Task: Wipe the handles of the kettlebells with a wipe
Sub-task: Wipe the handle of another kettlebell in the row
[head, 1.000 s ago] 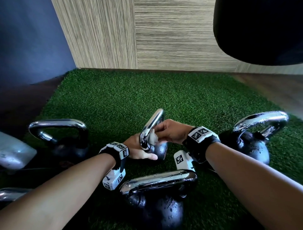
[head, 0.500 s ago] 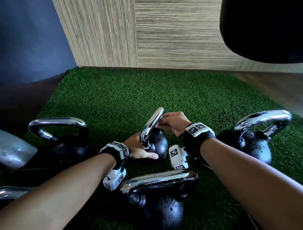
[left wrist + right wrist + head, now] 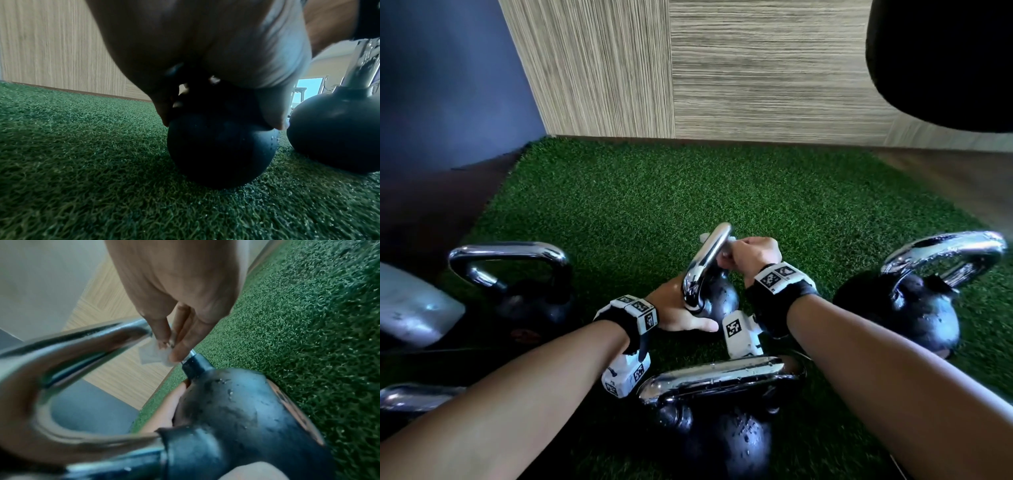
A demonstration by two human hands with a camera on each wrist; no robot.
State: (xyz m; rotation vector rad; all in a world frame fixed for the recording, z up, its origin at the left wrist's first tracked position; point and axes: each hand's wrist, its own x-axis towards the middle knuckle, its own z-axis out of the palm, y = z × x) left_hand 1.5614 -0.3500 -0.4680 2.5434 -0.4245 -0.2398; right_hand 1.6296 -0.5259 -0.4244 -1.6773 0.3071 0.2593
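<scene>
At the centre of the head view, on the green artificial turf (image 3: 640, 205), a small black kettlebell (image 3: 717, 299) stands with its chrome handle (image 3: 705, 263) turned edge-on. The right hand (image 3: 751, 253) pinches a white wipe (image 3: 153, 353) against the far leg of that handle, near where the chrome meets the black collar; the right wrist view shows the fingertips (image 3: 176, 353) pressing the wipe onto the metal. The left hand (image 3: 674, 310) cups the ball of the same kettlebell from the lower left, fingers curved round its side and thumb across the front, as the left wrist view confirms. Water droplets bead on the black ball.

Three larger kettlebells surround it: one at the right edge of the frame (image 3: 914, 308), one at bottom centre (image 3: 722, 428) between the forearms, and one at mid-left (image 3: 530, 294). A pale grey object (image 3: 410, 308) lies at the far left edge. Striped wood-grain wall panels (image 3: 756, 68) fill the upper frame, beside a dark blue wall (image 3: 448, 85) at upper left.
</scene>
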